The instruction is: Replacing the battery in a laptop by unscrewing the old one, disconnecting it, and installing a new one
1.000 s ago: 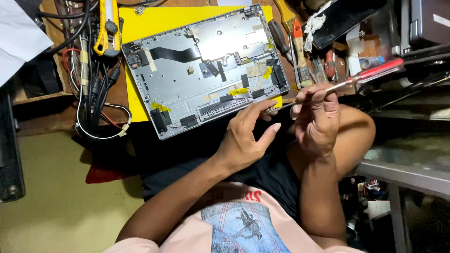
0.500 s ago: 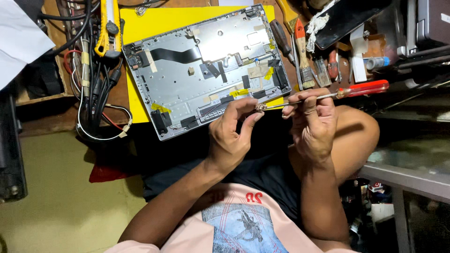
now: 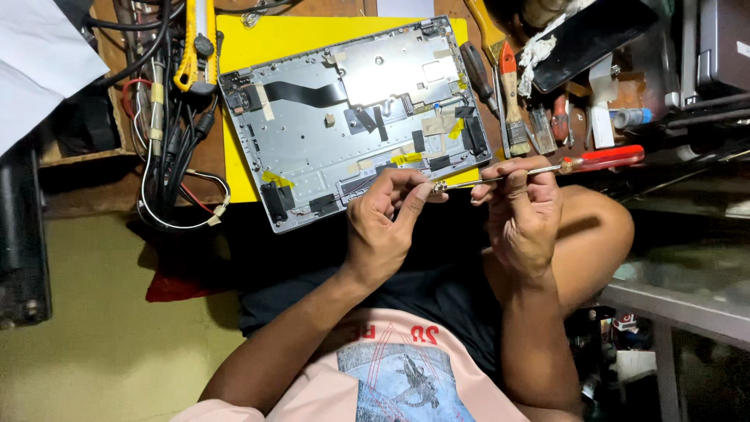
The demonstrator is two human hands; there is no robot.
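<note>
My right hand (image 3: 522,209) grips the metal shaft of a red-handled screwdriver (image 3: 601,159), which lies nearly level and points left. Its tip meets a tiny screw (image 3: 438,187) pinched between thumb and forefinger of my left hand (image 3: 384,220). Both hands hover just in front of the near edge of an opened silver laptop chassis (image 3: 351,117), its inside facing up with black ribbon cable and bits of yellow and beige tape. The chassis rests on a yellow mat (image 3: 266,43).
A tangle of black and red cables (image 3: 168,148) and a yellow utility knife (image 3: 195,47) lie left of the mat. Brushes (image 3: 512,94), screwdrivers and small tools crowd the right side. My knee (image 3: 601,234) is under the right hand. A metal shelf (image 3: 680,305) stands at right.
The screwdriver has swung down from a raised tilt to nearly level. My left hand has come up to its tip, and both hands have drawn together.
</note>
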